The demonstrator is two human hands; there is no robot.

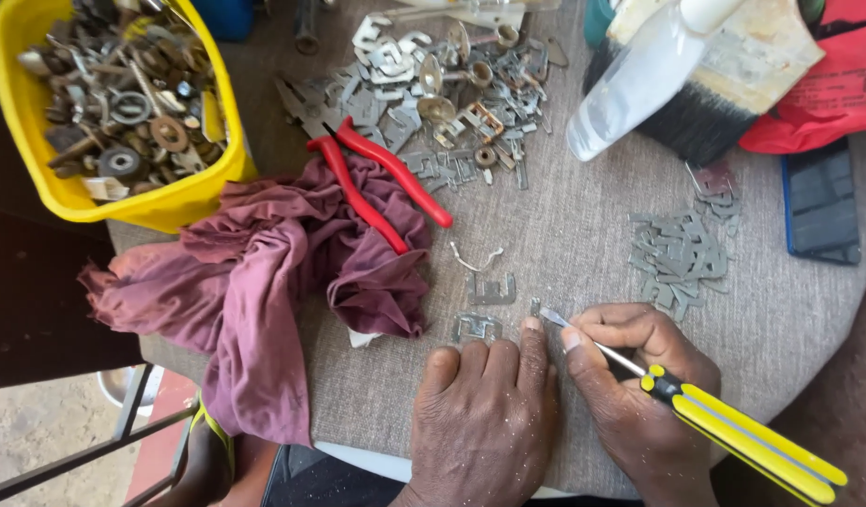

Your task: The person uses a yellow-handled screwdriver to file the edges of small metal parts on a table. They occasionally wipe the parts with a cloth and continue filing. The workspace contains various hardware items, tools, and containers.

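My right hand (630,394) gripping yellow screwdriver (733,427), tip beside left hand (484,413) fingertips, left hand pressed flat, ungrasping, on tabletop (583,235).

The worktop (564,235) wears a coarse, matt grey woven cloth. The screwdriver (705,413) has a glossy yellow-and-black plastic handle and bright metal shaft. The small clips (679,253) are dull grey metal. The rag (264,272) is soft, crumpled maroon cloth; the tub (170,202) is shiny yellow plastic.
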